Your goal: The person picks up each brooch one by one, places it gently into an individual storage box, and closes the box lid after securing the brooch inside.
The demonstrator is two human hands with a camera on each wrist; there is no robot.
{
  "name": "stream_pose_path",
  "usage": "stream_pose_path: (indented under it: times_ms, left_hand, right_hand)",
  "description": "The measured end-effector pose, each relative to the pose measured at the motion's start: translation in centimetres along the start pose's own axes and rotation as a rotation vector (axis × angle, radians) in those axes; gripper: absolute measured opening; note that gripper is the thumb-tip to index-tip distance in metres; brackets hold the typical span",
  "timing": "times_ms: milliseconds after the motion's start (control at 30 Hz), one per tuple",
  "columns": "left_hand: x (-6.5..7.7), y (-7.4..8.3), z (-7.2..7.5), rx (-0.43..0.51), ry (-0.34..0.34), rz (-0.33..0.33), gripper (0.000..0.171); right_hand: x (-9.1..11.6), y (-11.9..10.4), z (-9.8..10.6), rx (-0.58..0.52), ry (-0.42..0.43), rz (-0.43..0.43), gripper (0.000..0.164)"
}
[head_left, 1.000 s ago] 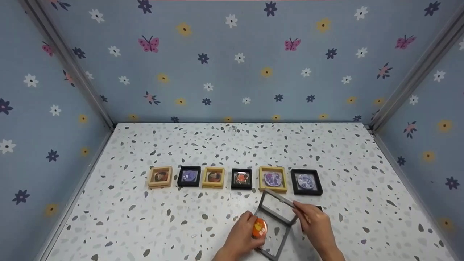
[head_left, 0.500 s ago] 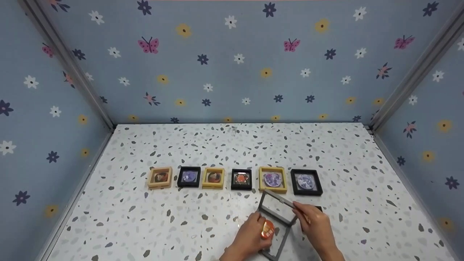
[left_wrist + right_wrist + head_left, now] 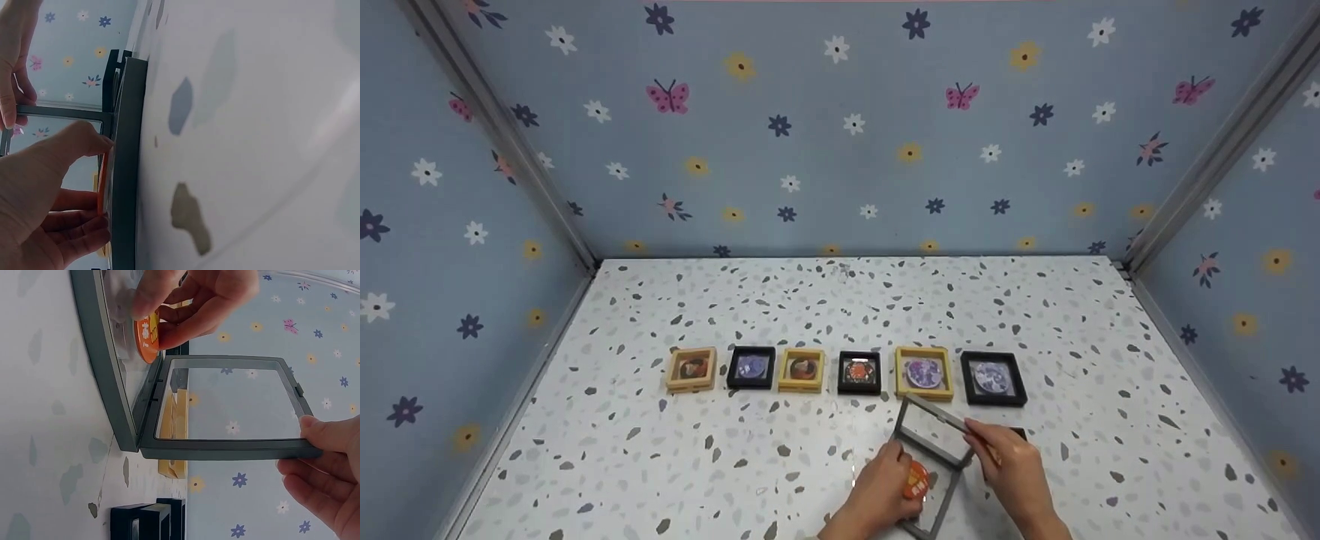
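Note:
A grey hinged display frame (image 3: 946,504) with clear film panels stands spread open at the front of the table. Its raised half (image 3: 230,449) is pinched at the outer edge by my right hand (image 3: 1014,466), thumb on one side and fingers on the other. My left hand (image 3: 880,486) pinches a round orange badge (image 3: 147,338) by its rim. The badge lies almost flat against the film of the lower half, as the left wrist view shows its thin edge. Part of the badge is covered by the left fingers (image 3: 84,228).
Behind the grey frame runs a row of small display frames with round badges: wooden (image 3: 691,384), yellow (image 3: 924,396) and black (image 3: 994,400) ones. Another dark object (image 3: 1019,433) is mostly hidden behind my right hand. Flowered panels (image 3: 840,135) wall the speckled table.
My left hand has moved the orange badge rightward over the lower half of the grey frame and tilted it flatter. The right hand keeps holding the raised half in place.

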State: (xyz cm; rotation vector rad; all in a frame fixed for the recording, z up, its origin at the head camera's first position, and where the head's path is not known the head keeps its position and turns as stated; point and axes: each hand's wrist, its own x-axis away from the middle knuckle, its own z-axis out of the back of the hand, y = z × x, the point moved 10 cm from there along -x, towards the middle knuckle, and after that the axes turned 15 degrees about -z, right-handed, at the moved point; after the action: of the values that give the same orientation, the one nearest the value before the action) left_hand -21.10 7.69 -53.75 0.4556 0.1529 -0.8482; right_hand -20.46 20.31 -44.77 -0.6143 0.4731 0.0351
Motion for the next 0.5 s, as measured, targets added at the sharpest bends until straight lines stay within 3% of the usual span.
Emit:
stream_pose_path:
  times_ms: [233,500]
  left_hand:
    - [-0.03,0.08,0.14,-0.045,0.013,-0.009,0.047]
    - [0.07,-0.52,-0.33,0.016,-0.044,0.036,0.049]
  right_hand:
    - [0.1,-0.13,0.08,-0.005,-0.002,0.004,0.026]
    - [0.24,-0.28,0.1,-0.015,-0.01,0.006,0.025]
